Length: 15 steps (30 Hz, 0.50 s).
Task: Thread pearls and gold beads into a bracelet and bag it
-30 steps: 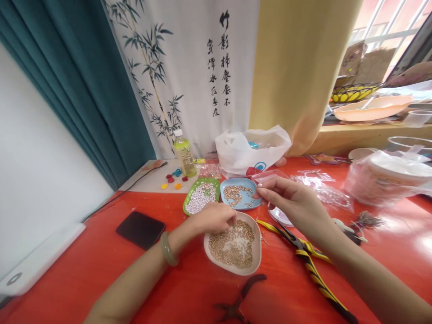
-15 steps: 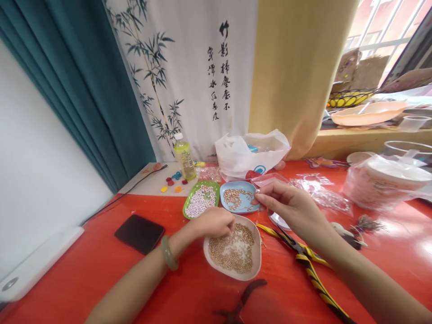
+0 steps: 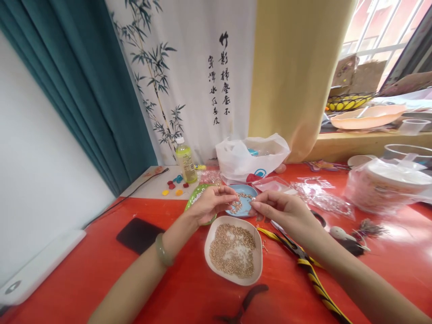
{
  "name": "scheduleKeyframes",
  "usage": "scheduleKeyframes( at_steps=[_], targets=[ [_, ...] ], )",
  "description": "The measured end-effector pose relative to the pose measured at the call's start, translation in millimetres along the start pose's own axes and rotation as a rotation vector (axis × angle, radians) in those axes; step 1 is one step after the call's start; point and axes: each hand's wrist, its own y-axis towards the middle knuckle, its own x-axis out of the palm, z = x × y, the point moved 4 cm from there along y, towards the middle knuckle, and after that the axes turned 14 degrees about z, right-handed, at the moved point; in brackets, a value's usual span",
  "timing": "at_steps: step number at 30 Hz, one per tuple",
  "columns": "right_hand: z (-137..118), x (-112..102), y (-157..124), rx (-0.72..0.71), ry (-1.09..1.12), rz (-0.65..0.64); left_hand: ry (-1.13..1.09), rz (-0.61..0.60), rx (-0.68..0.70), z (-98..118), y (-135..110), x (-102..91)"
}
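My left hand (image 3: 213, 203), with a jade-coloured bangle (image 3: 164, 250) on its wrist, is raised over the green dish's (image 3: 193, 199) right side. Its thumb and fingers pinch together, but whatever they hold is too small to make out. Opposite it, my right hand (image 3: 282, 209) pinches a small white bead (image 3: 254, 199) at its fingertips. Behind the fingertips lies a blue dish (image 3: 242, 187) with larger gold beads. Below both hands stands a cream dish (image 3: 209, 265) of many small gold beads. My left hand hides most of the green dish and its white beads.
Yellow-and-black pliers (image 3: 300, 254) lie under my right forearm, and a dark tool (image 3: 251, 294) is at the front. A black phone (image 3: 139, 236) lies left. Behind are a bottle (image 3: 186, 162), a white plastic bag (image 3: 251, 157) and clear packets (image 3: 324, 195). A wrapped tub (image 3: 388, 184) stands right.
My left hand has risen out of the cream dish and moved up toward my right hand's fingertips. My right hand stays nearly in place, still pinching the white bead.
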Motion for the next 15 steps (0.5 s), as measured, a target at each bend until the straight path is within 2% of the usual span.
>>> scheduleKeyframes(
  at_steps=[7, 15],
  targets=[
    [5.7, 15.0, -6.1, 0.151, 0.061, -0.124, -0.141, -0.086, 0.003, 0.7, -5.7, 5.9],
    [9.1, 16.5, -6.7, 0.212, 0.071, -0.116, -0.163, -0.048, 0.014, 2.9, -7.4, 7.2]
  ],
)
